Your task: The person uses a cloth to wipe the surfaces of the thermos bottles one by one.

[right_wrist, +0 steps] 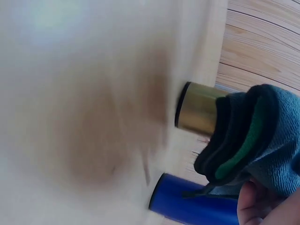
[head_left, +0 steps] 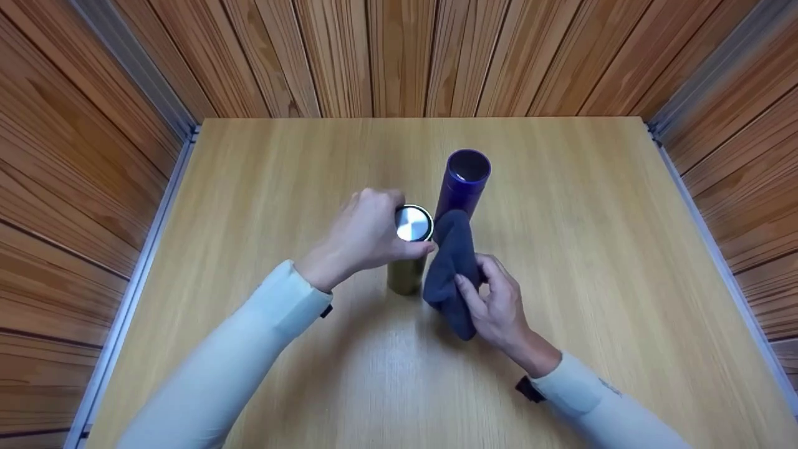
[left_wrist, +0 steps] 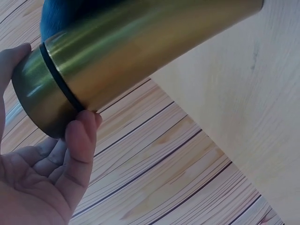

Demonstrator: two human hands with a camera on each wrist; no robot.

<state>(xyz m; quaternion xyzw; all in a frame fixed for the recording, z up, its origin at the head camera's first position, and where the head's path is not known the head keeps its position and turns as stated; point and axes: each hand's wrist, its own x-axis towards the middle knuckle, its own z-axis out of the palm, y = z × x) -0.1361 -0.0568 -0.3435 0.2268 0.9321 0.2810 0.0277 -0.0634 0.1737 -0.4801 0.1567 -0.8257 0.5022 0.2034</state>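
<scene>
A gold thermos flask [left_wrist: 140,47] stands upright on the table, its shiny silver-topped lid [head_left: 413,223] facing up. My left hand [head_left: 368,231] grips that lid between thumb and fingers; a black ring parts lid from body in the left wrist view. In my right hand [head_left: 495,302] is a folded dark grey cloth [head_left: 454,274], pinched between thumb and fingers, with a green layer showing in the right wrist view. The cloth hangs just right of the gold flask. Behind the cloth stands a blue cylinder [head_left: 461,181], open at the top, its lower part hidden in the head view.
The wooden table [head_left: 280,162] is bounded by wood-plank walls [head_left: 399,56] at the back and both sides. Grey metal rails [head_left: 143,262] run along the left and right table edges.
</scene>
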